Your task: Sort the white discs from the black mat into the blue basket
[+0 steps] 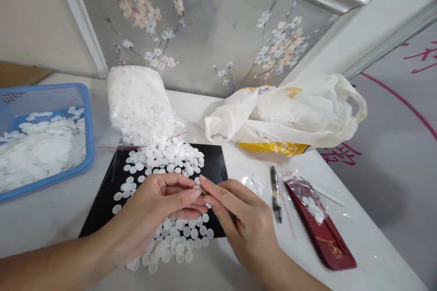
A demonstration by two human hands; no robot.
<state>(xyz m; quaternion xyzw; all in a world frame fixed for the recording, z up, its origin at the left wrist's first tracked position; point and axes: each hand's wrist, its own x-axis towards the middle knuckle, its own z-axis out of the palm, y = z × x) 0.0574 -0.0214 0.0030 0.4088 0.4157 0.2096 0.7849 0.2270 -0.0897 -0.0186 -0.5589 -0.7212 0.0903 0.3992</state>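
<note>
Small round translucent white discs [170, 157] are heaped on a black mat [215, 163], and more spill over its near edge onto the white table. Above the mat, my left hand [164, 198] and my right hand [239, 211] meet at the fingertips. Between them they pinch one small white disc [198, 188], partly covered by the fingers. The left thumb and forefinger close on its left side, the right thumb and forefinger on its right. Behind the mat, a clear zip bag [139, 100] full of discs lies with its mouth toward the heap.
At the left stands a blue plastic basket [89, 132] holding many discs. A white and yellow carrier bag [287, 113] lies at the back right. Right of the mat are a pen [276, 195], a dark red case [336, 254] and a small clear bag [312, 200] with discs.
</note>
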